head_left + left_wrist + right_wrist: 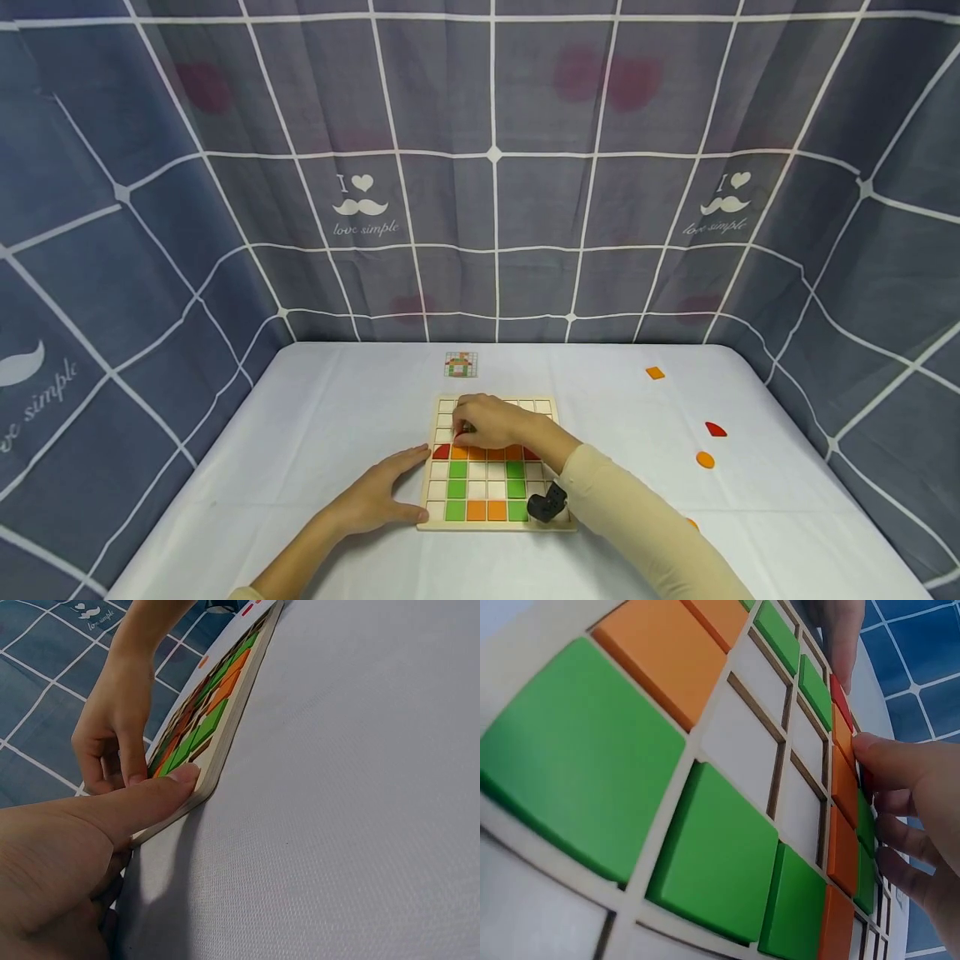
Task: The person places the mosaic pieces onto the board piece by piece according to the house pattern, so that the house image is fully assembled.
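Note:
A wooden grid board [495, 527] lies on the table, partly filled with green tiles [457, 489], orange tiles [477, 455] and a red rounded-edge piece [441, 452] at the left. My right hand [491, 421] reaches over its upper left part and pinches a small red piece [867, 780] between thumb and fingers, right at the row behind the orange tiles. The fingers hide most of that piece. At the board's left edge, my left hand [378, 493] rests with thumb and fingers spread; its thumb [180, 778] lies on the near left corner.
A small pattern card [461, 364] lies behind the board. To the right are a loose orange diamond [655, 372], a red curved piece [716, 429] and an orange disc [705, 459]; another orange piece [693, 523] is partly behind the right sleeve. A checked curtain [540, 200] surrounds the table.

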The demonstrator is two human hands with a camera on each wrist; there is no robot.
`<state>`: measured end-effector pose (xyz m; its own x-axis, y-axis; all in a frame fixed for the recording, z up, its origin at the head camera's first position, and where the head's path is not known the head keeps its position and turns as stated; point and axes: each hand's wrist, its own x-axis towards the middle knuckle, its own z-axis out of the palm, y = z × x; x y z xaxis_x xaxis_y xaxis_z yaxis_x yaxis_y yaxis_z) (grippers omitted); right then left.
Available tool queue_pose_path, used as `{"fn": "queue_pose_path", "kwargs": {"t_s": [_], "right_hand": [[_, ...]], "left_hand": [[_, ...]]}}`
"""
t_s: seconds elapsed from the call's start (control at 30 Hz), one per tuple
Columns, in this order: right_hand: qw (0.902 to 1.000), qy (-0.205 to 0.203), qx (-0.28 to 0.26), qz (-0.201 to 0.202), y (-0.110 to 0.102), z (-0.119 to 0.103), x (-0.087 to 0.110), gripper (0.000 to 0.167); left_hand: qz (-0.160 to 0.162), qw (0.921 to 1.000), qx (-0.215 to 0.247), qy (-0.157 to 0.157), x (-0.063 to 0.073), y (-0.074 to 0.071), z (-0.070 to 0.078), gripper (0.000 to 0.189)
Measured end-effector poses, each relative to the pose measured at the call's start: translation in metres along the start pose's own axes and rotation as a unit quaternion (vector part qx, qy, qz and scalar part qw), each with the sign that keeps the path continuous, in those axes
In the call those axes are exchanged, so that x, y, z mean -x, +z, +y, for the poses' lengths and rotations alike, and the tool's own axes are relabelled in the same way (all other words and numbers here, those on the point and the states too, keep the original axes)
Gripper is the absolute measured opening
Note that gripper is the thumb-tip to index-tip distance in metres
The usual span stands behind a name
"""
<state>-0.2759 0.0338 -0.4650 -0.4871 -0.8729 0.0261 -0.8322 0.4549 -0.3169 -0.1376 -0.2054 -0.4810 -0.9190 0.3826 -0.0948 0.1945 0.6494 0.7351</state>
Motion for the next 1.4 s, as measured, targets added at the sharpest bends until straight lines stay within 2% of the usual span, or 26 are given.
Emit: {"fn": "queue_pose_path", "kwargs": {"t_s": [0.37,0.57,0.83,1.1,1.4], "right_hand": [[0.9999,0.012,-0.007,0.007,0.000,0.004,0.004,0.014],[0.9999,0.005,-0.008,0.014,-0.012,0.005,0.015,0.018],[0.9984,0.039,-0.029,0.027,-0.032,0.019,0.045,0.020],[0.9962,0.061,-0.037,0.050,-0.042,0.039,0.078,0.021],[0.9923,0.091,-0.039,0.074,-0.054,0.065,0.124,0.024]], "left_hand": [[0.002,1.0000,-0.006,0.005,0.000,0.000,0.000,0.095],[0.002,1.0000,-0.007,0.000,0.000,0.001,0.000,0.096],[0.005,1.0000,-0.006,-0.004,0.000,0.001,0.001,0.097],[0.006,1.0000,-0.006,0.000,0.000,0.001,0.002,0.096],[0.007,0.9999,-0.009,0.001,0.000,0.002,0.000,0.096]]}}
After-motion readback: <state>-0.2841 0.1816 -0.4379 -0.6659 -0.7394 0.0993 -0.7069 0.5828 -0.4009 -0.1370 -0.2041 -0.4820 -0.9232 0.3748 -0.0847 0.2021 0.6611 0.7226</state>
